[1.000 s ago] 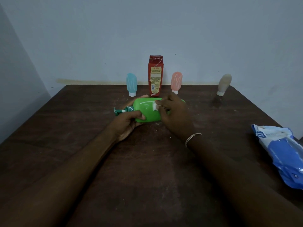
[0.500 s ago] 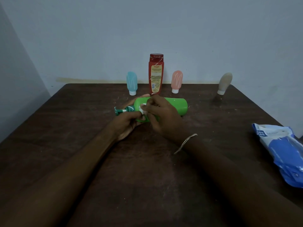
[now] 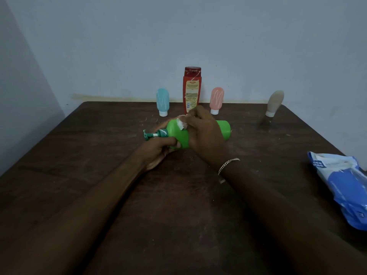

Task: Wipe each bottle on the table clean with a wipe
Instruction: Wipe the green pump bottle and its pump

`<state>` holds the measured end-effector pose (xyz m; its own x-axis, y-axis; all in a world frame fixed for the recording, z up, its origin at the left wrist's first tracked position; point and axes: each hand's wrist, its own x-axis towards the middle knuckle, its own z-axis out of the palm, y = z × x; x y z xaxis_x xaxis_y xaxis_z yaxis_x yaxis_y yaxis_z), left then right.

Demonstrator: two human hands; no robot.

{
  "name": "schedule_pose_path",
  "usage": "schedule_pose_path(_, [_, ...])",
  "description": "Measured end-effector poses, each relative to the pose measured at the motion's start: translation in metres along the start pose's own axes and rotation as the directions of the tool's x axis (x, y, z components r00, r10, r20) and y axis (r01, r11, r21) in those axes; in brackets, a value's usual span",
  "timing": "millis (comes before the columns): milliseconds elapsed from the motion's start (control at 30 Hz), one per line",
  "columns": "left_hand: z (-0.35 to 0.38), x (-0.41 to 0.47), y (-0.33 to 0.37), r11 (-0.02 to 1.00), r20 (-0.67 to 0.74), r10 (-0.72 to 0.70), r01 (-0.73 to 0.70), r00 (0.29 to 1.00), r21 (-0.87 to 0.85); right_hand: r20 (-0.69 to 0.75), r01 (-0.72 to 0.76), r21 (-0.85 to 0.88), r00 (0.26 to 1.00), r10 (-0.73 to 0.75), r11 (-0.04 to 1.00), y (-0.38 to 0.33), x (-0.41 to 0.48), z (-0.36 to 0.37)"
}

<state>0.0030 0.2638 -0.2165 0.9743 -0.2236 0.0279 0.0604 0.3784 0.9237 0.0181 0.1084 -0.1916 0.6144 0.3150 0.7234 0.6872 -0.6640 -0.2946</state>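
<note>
The left hand (image 3: 158, 150) is curling its fingers around the green bottle (image 3: 223, 130), which is lying sideways mid-way across the counter (image 3: 99, 155), pump pointing toward nine o'clock. The right hand (image 3: 206, 135) is pinching a wipe (image 3: 181, 124) against its shoulder.

On the right side of the frame, a blue and white pack (image 3: 341, 187) lies on the worktop. On its top left corner there is a small blue patch with white letters. They read "mee" and under it "mee" again; the first letter of the top word is hard to make out.

At the back, in the middle, stands a red bottle (image 3: 191, 90) with a yellow label (image 3: 191, 96). The label has a red word at the top and many lines of tiny print, all too small to read.
</note>
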Motion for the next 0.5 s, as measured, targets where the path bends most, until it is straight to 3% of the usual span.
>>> schedule_pose_path(167, [-0.002, 0.000, 0.000, 0.999, -0.024, -0.024, 0.024, 0.999, -0.026, 0.111, 0.085, 0.010, 0.990, -0.086, 0.996, -0.014, -0.002, 0.004])
schedule_pose_path(333, [-0.001, 0.004, -0.002, 1.000, -0.047, -0.012, 0.013, 0.999, 0.022, -0.042, -0.057, -0.054, 0.998, 0.055, 0.997, 0.015, 0.001, -0.003])
schedule_pose_path(500, [-0.004, 0.003, -0.004, 1.000, -0.038, -0.019, 0.020, 0.999, 0.003, 0.100, 0.027, -0.038, 0.995, -0.023, 0.999, -0.012, 0.001, 0.002])
